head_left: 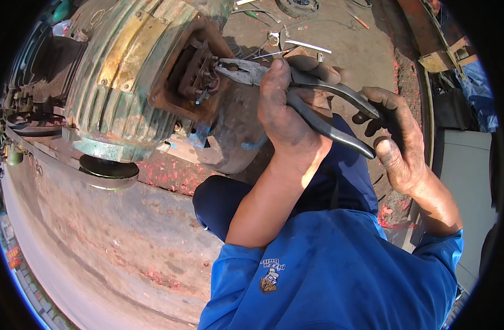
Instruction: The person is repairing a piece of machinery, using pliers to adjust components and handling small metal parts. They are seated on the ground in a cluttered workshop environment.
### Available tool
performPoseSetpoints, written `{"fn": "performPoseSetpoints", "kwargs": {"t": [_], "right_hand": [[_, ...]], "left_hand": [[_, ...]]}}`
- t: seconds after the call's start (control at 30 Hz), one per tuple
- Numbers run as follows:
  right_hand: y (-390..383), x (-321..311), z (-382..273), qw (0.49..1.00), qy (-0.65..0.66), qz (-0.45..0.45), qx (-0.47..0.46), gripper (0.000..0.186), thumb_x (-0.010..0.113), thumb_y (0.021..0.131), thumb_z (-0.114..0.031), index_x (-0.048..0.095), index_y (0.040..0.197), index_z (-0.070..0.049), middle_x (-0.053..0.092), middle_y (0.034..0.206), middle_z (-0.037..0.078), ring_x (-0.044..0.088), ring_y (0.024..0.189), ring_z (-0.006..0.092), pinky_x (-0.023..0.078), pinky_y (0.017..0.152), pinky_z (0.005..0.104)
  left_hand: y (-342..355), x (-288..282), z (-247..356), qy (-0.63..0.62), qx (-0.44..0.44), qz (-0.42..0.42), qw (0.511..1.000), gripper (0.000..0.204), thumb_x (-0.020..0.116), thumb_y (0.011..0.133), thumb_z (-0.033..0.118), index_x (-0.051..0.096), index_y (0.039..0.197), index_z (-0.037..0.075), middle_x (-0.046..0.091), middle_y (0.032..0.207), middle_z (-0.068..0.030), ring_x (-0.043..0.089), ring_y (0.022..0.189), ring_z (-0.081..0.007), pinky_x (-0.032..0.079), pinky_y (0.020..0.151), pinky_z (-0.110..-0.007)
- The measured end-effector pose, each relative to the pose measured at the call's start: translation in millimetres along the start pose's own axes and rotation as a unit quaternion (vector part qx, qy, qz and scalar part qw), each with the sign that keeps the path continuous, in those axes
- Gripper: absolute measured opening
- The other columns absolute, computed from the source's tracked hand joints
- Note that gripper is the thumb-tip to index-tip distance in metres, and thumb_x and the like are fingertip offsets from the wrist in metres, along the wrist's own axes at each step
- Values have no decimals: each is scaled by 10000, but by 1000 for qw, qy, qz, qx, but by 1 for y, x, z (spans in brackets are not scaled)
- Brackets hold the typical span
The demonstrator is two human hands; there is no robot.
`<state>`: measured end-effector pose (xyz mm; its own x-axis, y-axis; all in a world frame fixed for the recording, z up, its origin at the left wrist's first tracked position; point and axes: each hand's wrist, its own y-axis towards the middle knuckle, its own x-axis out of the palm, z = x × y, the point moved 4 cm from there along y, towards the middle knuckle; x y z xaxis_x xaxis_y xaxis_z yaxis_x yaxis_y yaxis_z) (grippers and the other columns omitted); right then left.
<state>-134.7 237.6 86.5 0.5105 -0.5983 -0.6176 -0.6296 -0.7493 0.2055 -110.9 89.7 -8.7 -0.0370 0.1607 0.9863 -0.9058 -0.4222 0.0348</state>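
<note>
My left hand grips a pair of pliers with black handles around their pivot. The plier jaws are at the bolted terminal block inside the rusty, open square box of a large, ribbed green motor; I cannot tell exactly what lies between the jaws. My right hand is at the handle ends, its fingers curved and apart, the thumb beside the lower handle. Whether it touches them is unclear.
A round pulley hangs below the motor, with dark machinery at far left. Scattered wires, thin rods and tools lie on dirty ground beyond my hands. A grey panel, blue plastic sheet and rusty metal frame stand at right.
</note>
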Motion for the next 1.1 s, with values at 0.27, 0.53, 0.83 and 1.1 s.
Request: {"fn": "performPoseSetpoints", "kwargs": {"t": [0.27, 0.53, 0.83, 1.1], "right_hand": [[-1, 5, 4, 931, -324, -40, -165, 514, 806, 883, -381, 674, 1206, -4, 632, 1158, 222, 679, 1008, 413, 577, 836, 482], [20, -13, 7, 973, 115, -101, 172, 648, 475, 1087, -614, 699, 1044, -7, 735, 808, 71, 594, 570, 81, 443, 533, 212], [44, -29, 2, 978, 87, -144, 121, 550, 490, 1103, -525, 693, 980, -28, 713, 776, 69, 561, 547, 70, 422, 526, 219], [56, -36, 3, 981, 66, -157, 92, 524, 487, 1109, -503, 677, 982, -32, 684, 757, 46, 554, 603, 73, 427, 544, 233]], "left_hand": [[-5, 7, 0, 5, 39, 44, 998, 645, 516, 1068, 617, 597, 1275, 11, 724, 1081, -170, 715, 1019, -294, 575, 961, -448], [-38, -26, 32, 502, 278, 113, 811, 482, 612, 1061, 272, 527, 1401, -58, 681, 1207, -165, 690, 1013, -226, 583, 842, -359], [-46, -36, 48, 729, 362, 131, 566, 671, 669, 985, 87, 391, 1571, -87, 643, 1283, -233, 721, 986, -233, 600, 795, -332], [-44, -26, 43, 752, 373, 159, 519, 639, 675, 998, 124, 430, 1552, -80, 651, 1325, -227, 723, 970, -258, 597, 749, -314]]}}
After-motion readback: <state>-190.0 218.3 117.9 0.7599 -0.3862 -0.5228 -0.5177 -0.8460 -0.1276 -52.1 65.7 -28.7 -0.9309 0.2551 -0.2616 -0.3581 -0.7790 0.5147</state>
